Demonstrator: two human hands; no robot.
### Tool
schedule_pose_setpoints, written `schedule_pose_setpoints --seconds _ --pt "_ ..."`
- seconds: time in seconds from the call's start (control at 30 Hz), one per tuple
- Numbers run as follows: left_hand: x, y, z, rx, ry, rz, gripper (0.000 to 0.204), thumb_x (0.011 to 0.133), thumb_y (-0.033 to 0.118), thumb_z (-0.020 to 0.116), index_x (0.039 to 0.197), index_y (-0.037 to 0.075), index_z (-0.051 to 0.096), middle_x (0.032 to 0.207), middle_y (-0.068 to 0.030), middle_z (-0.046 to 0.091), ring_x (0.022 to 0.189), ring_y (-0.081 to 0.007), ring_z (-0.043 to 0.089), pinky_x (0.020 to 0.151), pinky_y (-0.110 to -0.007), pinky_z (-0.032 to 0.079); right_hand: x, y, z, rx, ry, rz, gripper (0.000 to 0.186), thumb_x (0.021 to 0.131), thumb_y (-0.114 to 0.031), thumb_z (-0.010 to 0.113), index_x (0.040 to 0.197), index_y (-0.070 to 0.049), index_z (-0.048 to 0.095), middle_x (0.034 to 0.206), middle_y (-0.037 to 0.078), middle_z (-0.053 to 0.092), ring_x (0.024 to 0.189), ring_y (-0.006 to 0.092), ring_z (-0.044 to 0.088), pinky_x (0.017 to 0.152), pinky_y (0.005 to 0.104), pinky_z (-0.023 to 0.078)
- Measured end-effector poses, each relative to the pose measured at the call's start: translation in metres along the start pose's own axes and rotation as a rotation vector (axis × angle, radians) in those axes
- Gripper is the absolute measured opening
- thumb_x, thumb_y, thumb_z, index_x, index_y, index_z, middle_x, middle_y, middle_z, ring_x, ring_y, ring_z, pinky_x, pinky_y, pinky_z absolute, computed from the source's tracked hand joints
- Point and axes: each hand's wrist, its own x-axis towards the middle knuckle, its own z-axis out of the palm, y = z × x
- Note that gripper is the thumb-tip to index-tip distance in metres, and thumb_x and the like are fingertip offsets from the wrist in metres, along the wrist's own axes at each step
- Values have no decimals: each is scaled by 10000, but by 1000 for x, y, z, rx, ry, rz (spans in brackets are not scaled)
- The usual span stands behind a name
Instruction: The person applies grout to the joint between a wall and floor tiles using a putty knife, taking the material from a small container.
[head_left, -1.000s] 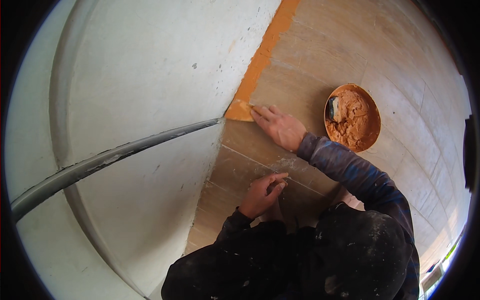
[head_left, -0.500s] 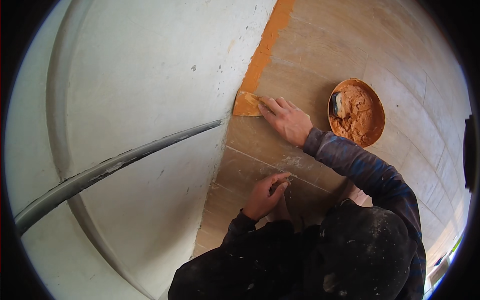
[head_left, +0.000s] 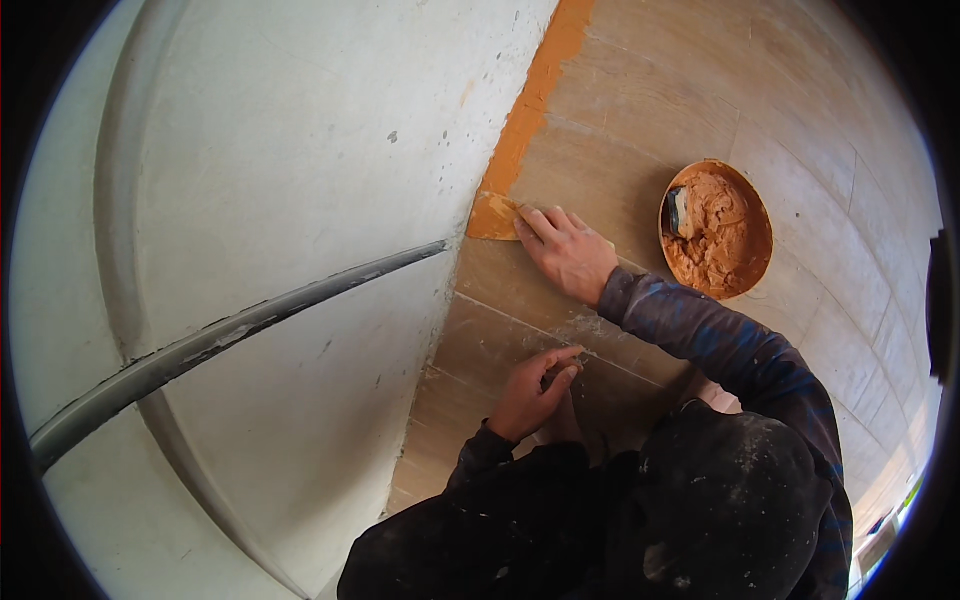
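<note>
My right hand (head_left: 572, 255) grips a putty knife (head_left: 494, 217), its wide blade smeared with orange paste. The blade lies on the floor against the foot of the white wall, at the near end of a strip of orange paste (head_left: 525, 120). My left hand (head_left: 533, 392) is above the floor near my knees, fingers curled and thumb close to the index finger; what they hold, if anything, is hidden. Right of my right hand stands a round tub (head_left: 767, 255) of orange paste (head_left: 717, 225), with a dark-and-light tool (head_left: 678, 212) stuck in it.
The white wall (head_left: 290, 150) fills the left side, with a grey pipe-like strip (head_left: 250, 320) running across it to the floor joint. Wood-look floor tiles (head_left: 640, 90) spread to the right. My knees in dark, paint-specked trousers (head_left: 740, 500) take up the lower part.
My right hand and the putty knife have shifted slightly toward me along the wall's foot, and the paste strip reaches a little nearer. My left hand has stayed still.
</note>
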Motion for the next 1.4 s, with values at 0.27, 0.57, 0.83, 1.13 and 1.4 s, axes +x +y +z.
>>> schedule_pose_setpoints --seconds 0.27,0.57,0.83,1.13,1.4 --pt "-3 -6 0 6 14 11 369 1024 149 592 1367 15 618 1139 -114 735 1064 -157 667 948 -303 510 4 8 -4 -55 -48 -45 507 876 -136 564 1351 42 575 1325 126 542 1119 267 568 985 372 512" --pt "1 1 4 37 11 34 373 1021 138 590 1370 8 618 1117 -118 741 1061 -164 673 960 -308 506 1 11 -20 187 -170 -93 509 868 -96 556 1366 3 575 1275 129 545 1101 310 585 917 383 567" --pt "1 3 7 42 4 48 371 1016 145 597 1359 7 627 1109 -113 743 1052 -173 670 977 -322 498 1 28 -17 163 -30 10 494 905 -111 530 1384 5 558 1328 134 547 1174 322 573 945 379 560" --pt "-2 -1 3 15 17 41 373 1020 148 594 1365 10 622 1108 -110 739 1059 -165 662 972 -311 495 -6 13 -24 174 -30 7 519 889 -87 540 1400 4 547 1370 138 531 1151 308 564 970 370 538" --pt "0 0 3 -30 7 2 369 1022 139 590 1366 8 620 1117 -108 739 1065 -158 662 966 -302 498 3 -4 -4 127 -24 3 484 889 -96 545 1356 29 563 1301 146 540 1120 301 571 961 364 541"
